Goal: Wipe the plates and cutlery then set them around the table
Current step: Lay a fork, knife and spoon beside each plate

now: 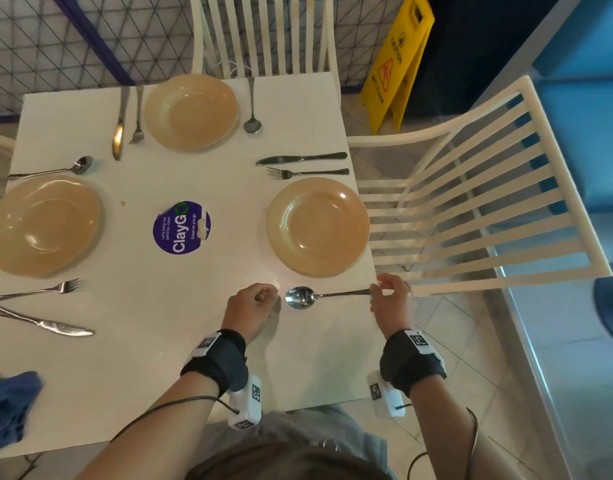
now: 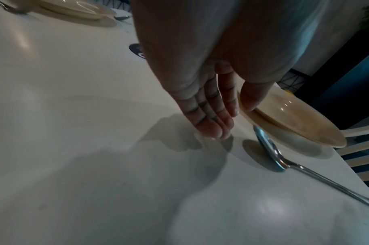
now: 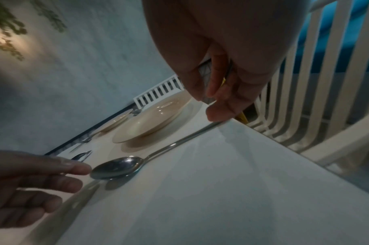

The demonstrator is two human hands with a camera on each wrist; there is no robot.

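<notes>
A steel spoon (image 1: 300, 297) lies flat on the white table (image 1: 194, 341), just in front of the right-hand tan plate (image 1: 317, 225), its handle pointing at the right edge. My right hand (image 1: 384, 296) hovers over the handle's end; a fingertip (image 3: 217, 116) touches it and the thumb stays off it. My left hand (image 1: 263, 301) is beside the spoon bowl (image 3: 118, 167), holding nothing, its straight fingers (image 2: 212, 131) angled down to the tabletop. A knife (image 1: 301, 158) and fork (image 1: 307, 172) lie beyond that plate. Two more plates (image 1: 190, 110) (image 1: 41, 225) have cutlery beside them.
A blue cloth (image 1: 10, 407) sits at the table's front left corner. A purple sticker (image 1: 181, 227) marks the middle. White slatted chairs stand at the right (image 1: 471, 209) and far side (image 1: 263, 32). A yellow wet-floor sign (image 1: 398, 60) stands on the tiles beyond.
</notes>
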